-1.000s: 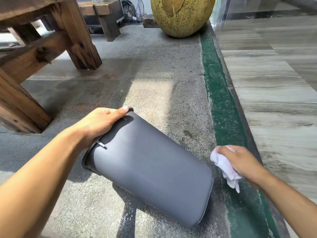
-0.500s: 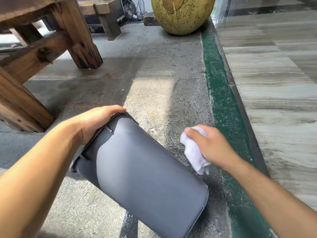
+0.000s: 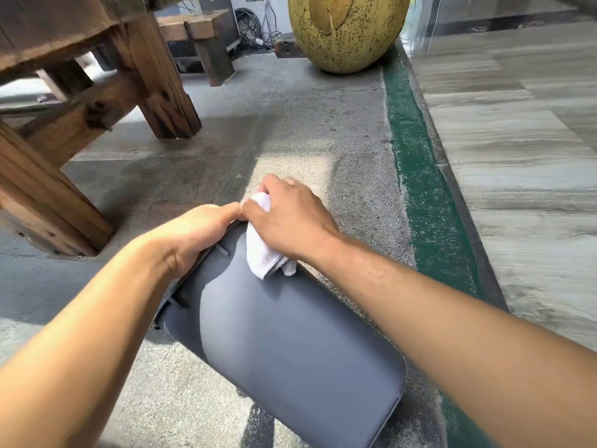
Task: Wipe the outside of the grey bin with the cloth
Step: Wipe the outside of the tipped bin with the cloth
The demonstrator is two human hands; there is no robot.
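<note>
Head view: the grey bin [image 3: 284, 344] lies tilted on its side on the concrete floor [image 3: 290, 134], its rim end pointing away to the upper left and its closed base toward the lower right. The bin's lower edge runs out of the bottom of the frame, and its opening is hidden behind the left hand [image 3: 193, 234], so the inside cannot be seen. Both forearms are cut off at the frame edges.

The left hand is curled tight around the rim end of the bin, thumb stretched along the top edge; its fingers wrap out of sight on the far side. The right hand [image 3: 290, 221] is closed around a bunched white cloth [image 3: 263, 250], pressing it against the bin's upper side wall just beside the left thumb. Part of the cloth hangs out below the palm; the rest is buried in the grip.

A wooden table leg [image 3: 158, 85] stands upper left, a large yellow speckled pot [image 3: 345, 30] at the top, a green painted strip [image 3: 420, 176] on the right.
</note>
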